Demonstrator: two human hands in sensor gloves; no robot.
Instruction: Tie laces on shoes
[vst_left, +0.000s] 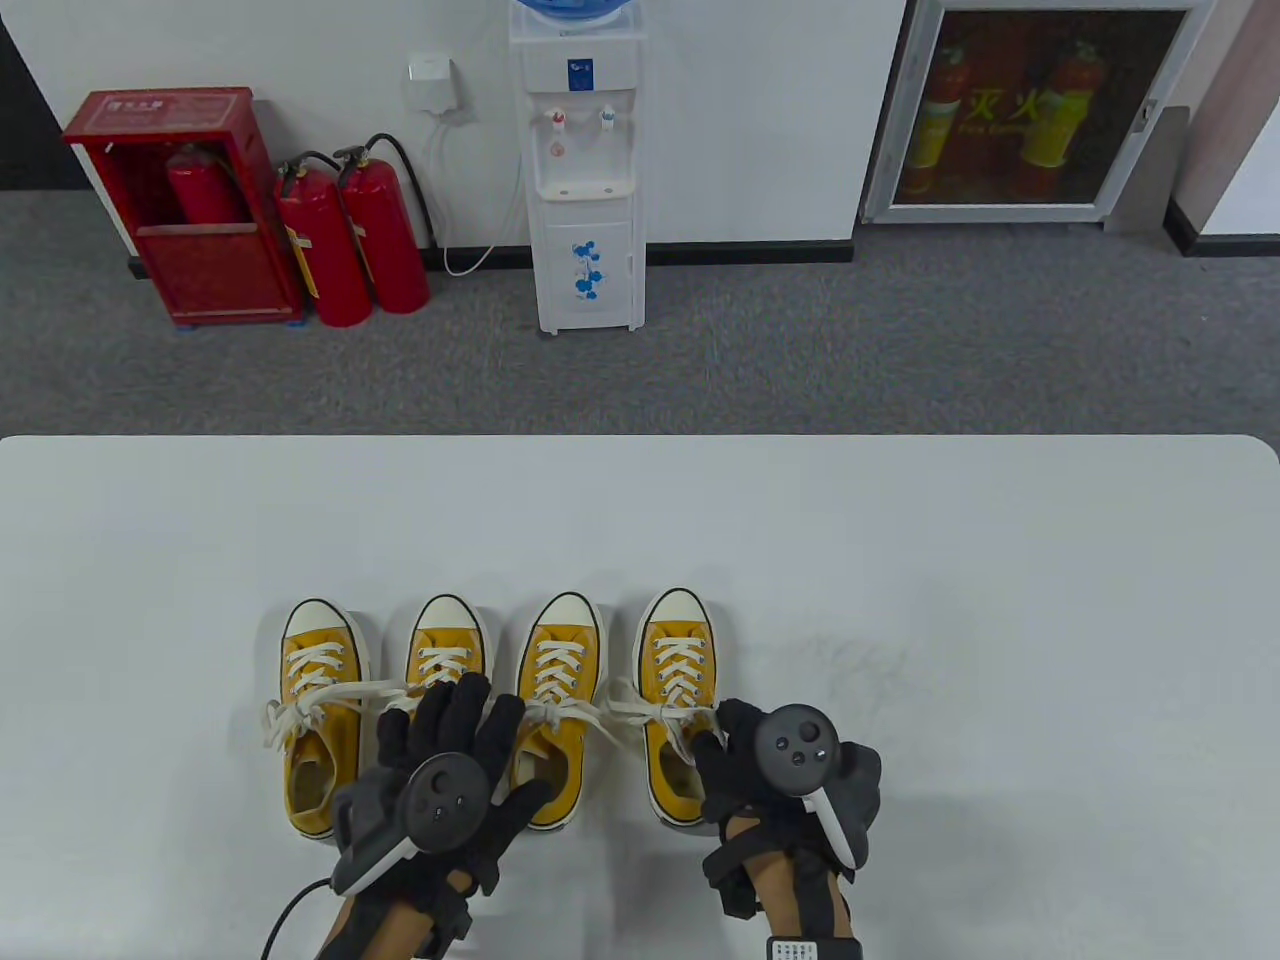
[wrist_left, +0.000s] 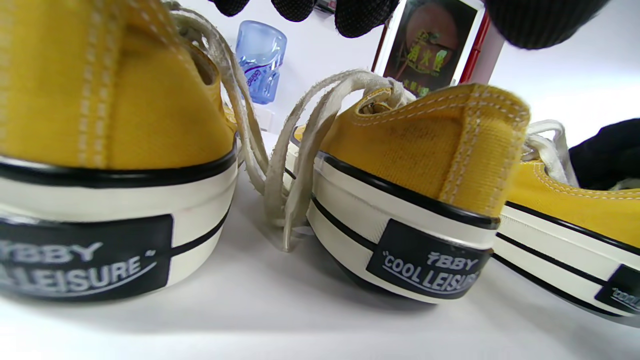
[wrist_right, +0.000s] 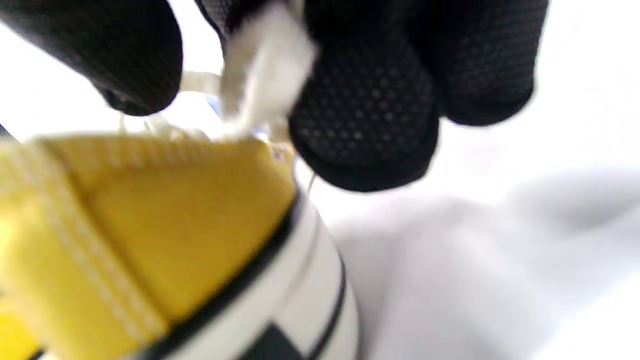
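Several yellow canvas sneakers with white laces stand in a row near the table's front edge. My left hand (vst_left: 455, 735) hovers with its fingers spread over the second shoe (vst_left: 447, 650) and the third shoe (vst_left: 560, 655), holding nothing; its fingertips (wrist_left: 360, 17) show above the heels in the left wrist view. My right hand (vst_left: 728, 745) is at the tongue of the rightmost shoe (vst_left: 678, 655) and pinches that shoe's white lace (wrist_right: 265, 65) between its fingers (wrist_right: 365, 115). Loose lace ends (wrist_left: 295, 165) hang between two heels. The leftmost shoe (vst_left: 318, 720) has a loose bow.
The white table (vst_left: 900, 560) reaches wide to the right and far side of the shoes. Beyond its far edge, on the floor, stand a water dispenser (vst_left: 585, 170), red fire extinguishers (vst_left: 350, 240) and a red cabinet (vst_left: 190, 200).
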